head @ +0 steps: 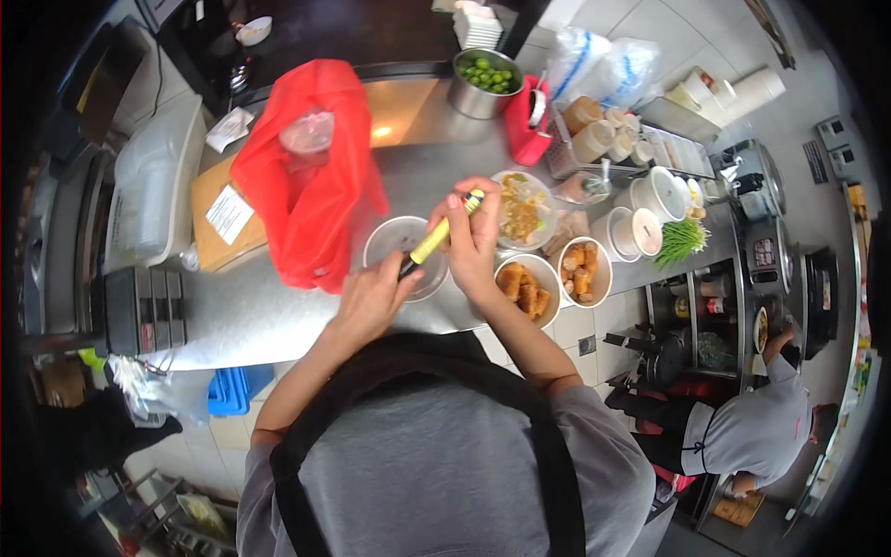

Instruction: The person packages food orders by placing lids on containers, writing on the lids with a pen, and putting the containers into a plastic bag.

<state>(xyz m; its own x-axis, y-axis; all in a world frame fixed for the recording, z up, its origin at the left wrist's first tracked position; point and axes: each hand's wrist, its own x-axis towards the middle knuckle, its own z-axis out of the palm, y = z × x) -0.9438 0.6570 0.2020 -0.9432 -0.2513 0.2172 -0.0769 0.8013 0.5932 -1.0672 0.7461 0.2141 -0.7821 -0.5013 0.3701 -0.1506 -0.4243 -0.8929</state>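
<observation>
A yellow marker pen [433,238] is held in both hands above the steel counter. My left hand [367,298] pinches its black end, and my right hand [472,240] grips the yellow barrel near the striped end. Under the pen lies a round clear plastic lid or tub [390,233], partly covered by my hands. To the right of it, a round tub of food with sauce [518,209] appears covered in clear plastic. Two white paper bowls of browned food pieces, one nearer [527,287] and one further right [585,271], stand by the counter edge.
A red bag [306,230] with a clear-wrapped item stands left, beside a paper slip [230,214] on brown board. Green limes fill a steel pot [480,104] behind. Sauce bottles [593,141] and stacked white tubs [637,233] are right. A co-worker [752,425] stands far right.
</observation>
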